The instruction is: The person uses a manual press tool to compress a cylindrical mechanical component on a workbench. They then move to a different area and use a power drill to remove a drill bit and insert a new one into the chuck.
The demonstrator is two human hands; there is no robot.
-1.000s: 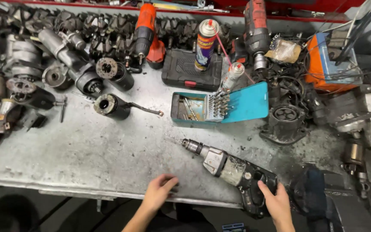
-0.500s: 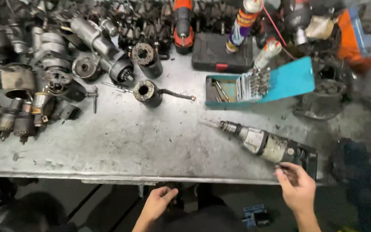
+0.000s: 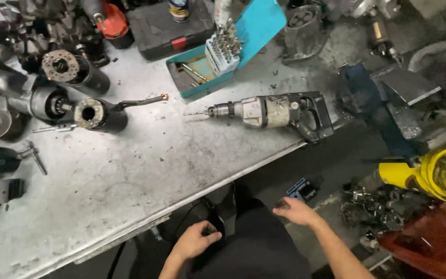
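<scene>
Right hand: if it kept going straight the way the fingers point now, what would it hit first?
The right hand points up-left toward the bench. First in that line looks like the metal bench edge, and past it the grey power drill. Depth is unclear; the hand may sit below the edge.

The electric drill (image 3: 272, 111) is dull silver with a black handle; the drill-bit case (image 3: 218, 54) is teal; the bench top (image 3: 130, 170) is scuffed grey; the canister (image 3: 434, 173) is yellow.

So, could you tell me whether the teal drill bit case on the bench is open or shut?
Open: the teal case has its lid swung back, and the rack of bits stands raised.
</scene>
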